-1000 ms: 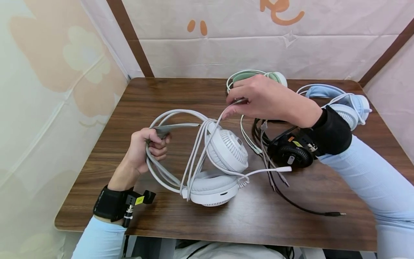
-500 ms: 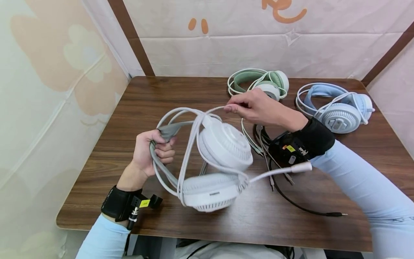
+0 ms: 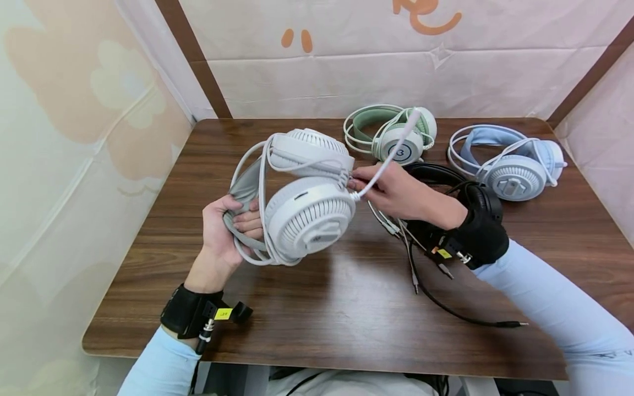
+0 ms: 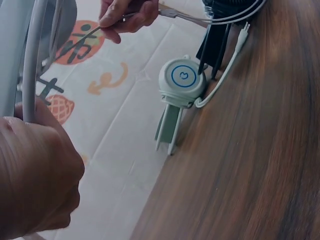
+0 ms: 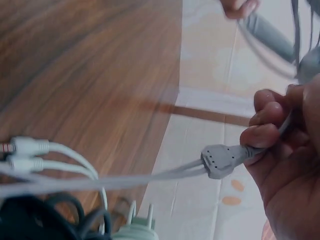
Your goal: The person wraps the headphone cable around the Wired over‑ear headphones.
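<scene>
White over-ear headphones hang above the table, with their cord wound round the headband and ear cups. My left hand grips the grey-padded headband at the left. A white microphone boom sticks up and right from the nearer cup. Beside the cups, my right hand pinches the cord between thumb and fingers. In the right wrist view, a grey cable splitter sits just outside those fingers, and two thin leads run on from it. In the left wrist view the left hand covers part of the band.
Green-banded headphones lie at the back of the wooden table, with light blue ones to their right. Black headphones lie partly behind the right forearm. A black cable and several plugs trail toward the front.
The white headphones have been turned and raised, so the cups now face nearer me and the boom points upward. My right hand has come in from farther back to beside the cups.
</scene>
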`<act>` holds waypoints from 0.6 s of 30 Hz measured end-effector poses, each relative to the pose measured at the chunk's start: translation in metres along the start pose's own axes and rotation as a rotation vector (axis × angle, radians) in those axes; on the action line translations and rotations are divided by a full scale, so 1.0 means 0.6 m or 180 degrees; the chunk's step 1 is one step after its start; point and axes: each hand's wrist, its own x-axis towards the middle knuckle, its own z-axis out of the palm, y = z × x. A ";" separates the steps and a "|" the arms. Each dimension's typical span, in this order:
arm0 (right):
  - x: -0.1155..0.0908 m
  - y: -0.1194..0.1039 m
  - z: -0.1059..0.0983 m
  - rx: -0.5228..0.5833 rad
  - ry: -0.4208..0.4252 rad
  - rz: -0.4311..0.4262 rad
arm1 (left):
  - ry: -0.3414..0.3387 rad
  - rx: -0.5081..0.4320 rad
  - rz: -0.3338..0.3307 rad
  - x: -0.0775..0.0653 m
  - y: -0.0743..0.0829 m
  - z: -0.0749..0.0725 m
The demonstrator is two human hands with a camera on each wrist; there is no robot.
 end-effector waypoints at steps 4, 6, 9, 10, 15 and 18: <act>-0.007 -0.023 0.014 -0.0131 0.0159 -0.0152 | 0.0298 -0.0217 0.0053 0.000 -0.001 -0.002; -0.009 -0.034 0.020 -0.0116 0.0174 -0.0194 | 0.0391 -0.0347 0.0083 -0.001 0.000 -0.003; -0.014 -0.049 0.029 -0.0078 0.0160 -0.0201 | 0.0661 -0.0500 0.0259 -0.003 0.005 -0.002; -0.016 -0.054 0.032 -0.0084 0.0147 -0.0182 | 0.0781 -0.0540 0.0371 -0.004 0.007 0.000; -0.027 -0.083 0.039 -0.0094 -0.0094 0.0053 | 0.1477 -0.0628 0.0976 -0.005 0.021 0.006; -0.031 -0.100 0.041 -0.0033 -0.0288 0.0151 | 0.1903 -0.0624 0.1239 -0.006 0.027 0.006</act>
